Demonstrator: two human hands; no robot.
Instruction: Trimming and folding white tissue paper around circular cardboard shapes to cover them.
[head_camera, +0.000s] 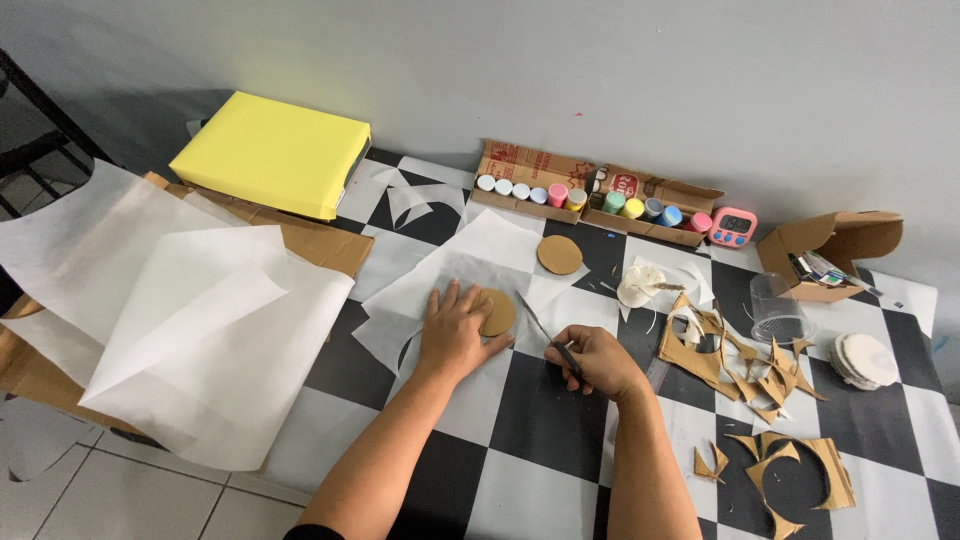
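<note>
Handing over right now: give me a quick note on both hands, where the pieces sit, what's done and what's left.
Left hand: flat on white paper, pinning a cardboard disc.
Right hand: gripping a thin blade tool, tip near the disc.
Done: second cardboard disc lies further back; cardboard offcuts are piled to the right.
Left: paper under the pinned disc looks uncut.
Paint pots sit unused in their box.

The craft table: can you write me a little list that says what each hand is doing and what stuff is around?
left hand: pressed flat on a cardboard circle over white tracing paper
right hand: grips a thin tool, tip near that circle
second circle: lies apart, farther back
paint pots: row in an open cardboard tray by the wall
cardboard scraps: piled to the right
timer: pink, beside the paints
yellow packet: back left
table: black and white checks
</note>
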